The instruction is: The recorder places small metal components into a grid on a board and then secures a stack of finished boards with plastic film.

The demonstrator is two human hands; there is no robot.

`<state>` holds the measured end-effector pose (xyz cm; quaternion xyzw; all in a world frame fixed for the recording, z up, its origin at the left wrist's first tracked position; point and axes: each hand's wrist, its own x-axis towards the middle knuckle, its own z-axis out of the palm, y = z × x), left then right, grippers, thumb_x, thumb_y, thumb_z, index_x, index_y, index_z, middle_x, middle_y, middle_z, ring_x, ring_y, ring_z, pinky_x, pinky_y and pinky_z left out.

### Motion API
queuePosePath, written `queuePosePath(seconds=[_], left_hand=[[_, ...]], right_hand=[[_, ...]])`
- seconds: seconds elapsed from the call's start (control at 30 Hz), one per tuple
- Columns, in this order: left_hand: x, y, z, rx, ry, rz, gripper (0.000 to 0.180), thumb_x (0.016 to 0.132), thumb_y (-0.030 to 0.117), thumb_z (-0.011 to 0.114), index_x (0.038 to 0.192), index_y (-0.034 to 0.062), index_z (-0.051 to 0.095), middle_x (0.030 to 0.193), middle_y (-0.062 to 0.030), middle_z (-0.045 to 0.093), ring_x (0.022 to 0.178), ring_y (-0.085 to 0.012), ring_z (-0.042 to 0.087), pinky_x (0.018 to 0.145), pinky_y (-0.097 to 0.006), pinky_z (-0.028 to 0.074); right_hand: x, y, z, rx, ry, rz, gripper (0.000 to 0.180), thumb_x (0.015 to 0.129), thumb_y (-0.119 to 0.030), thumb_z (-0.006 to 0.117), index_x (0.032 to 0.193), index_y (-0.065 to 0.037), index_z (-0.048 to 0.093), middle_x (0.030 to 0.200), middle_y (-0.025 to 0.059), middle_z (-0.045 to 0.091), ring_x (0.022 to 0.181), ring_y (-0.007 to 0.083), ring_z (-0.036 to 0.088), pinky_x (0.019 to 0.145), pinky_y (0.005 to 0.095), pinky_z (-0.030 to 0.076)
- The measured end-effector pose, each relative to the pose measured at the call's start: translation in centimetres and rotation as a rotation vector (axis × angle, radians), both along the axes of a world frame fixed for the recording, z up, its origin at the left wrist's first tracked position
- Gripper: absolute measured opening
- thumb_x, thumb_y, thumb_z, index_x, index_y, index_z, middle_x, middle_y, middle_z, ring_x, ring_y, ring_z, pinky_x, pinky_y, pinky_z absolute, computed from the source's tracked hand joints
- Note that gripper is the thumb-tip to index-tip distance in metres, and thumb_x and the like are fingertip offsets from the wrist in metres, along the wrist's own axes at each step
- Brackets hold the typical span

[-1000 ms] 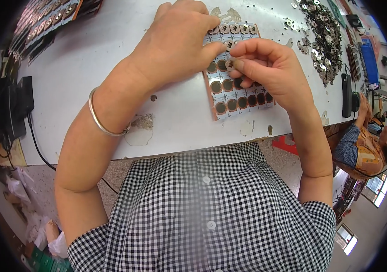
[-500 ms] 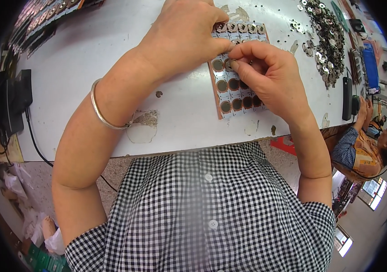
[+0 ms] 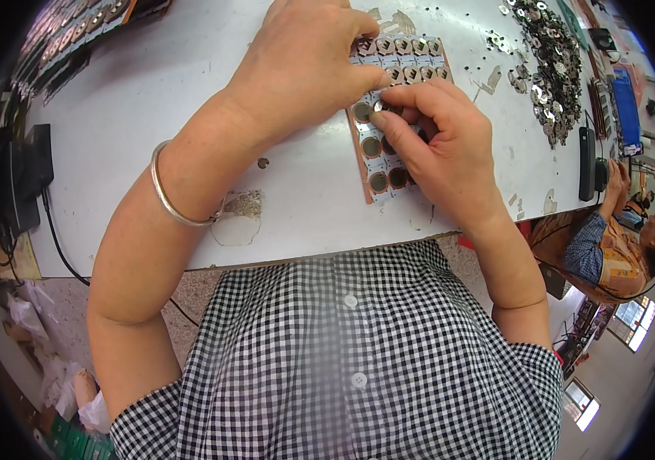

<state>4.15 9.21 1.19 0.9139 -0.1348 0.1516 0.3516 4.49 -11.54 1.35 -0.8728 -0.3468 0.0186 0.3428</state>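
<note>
A panel of small circuit boards (image 3: 366,165) lies on the white table, with dark round pads in its nearer rows and metal battery clips (image 3: 412,74) in its two far rows. My right hand (image 3: 442,142) is over the panel's middle. Its thumb and forefinger pinch a small shiny metal battery clip (image 3: 379,106) at the left of the third row. Across the panel's far left side reaches my left hand (image 3: 312,65), thumb and forefinger apart beside the clips. Its other fingers are mostly hidden behind the hand.
Loose metal clips lie in a long pile (image 3: 553,77) at the right. More board panels (image 3: 82,34) are stacked at the far left. A black power adapter (image 3: 32,157) with a cable stands at the left edge. Another person (image 3: 603,245) sits at the right.
My right hand has moved left across the panel, with its pinched fingertips now at the third row's left. More second-row clips show. My left hand has shifted slightly left.
</note>
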Motion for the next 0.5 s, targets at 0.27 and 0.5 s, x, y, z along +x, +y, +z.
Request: queuePosePath(seconds=[0.27,0.5], left_hand=[[0.1,-0.3,-0.8,0.082,0.008,0.05,0.037,0.077,0.02,0.081,0.104,-0.0034,0.073,0.09,-0.0127,0.063,0.088,-0.0269,0.06,0.08,-0.037,0.049],[0.3,-0.2,-1.5,-0.007,-0.037,-0.026,0.037,0.075,0.02,0.078,0.103,-0.0028,0.074,0.09,-0.0136,0.065,0.095,-0.0315,0.06,0.097,-0.043,0.043]], right_hand=[[0.3,-0.6,-0.1,-0.035,-0.155,0.083,0.018,0.088,-0.006,0.075,0.105,-0.002,0.072,0.084,0.0075,0.066,0.069,0.0181,0.066,0.061,0.03,0.052],[13.9,-8.9,-0.3,-0.133,-0.367,-0.34,0.025,0.095,-0.015,0.069,0.118,-0.008,0.075,0.098,0.0066,0.073,0.072,0.0139,0.065,0.066,0.029,0.053]])
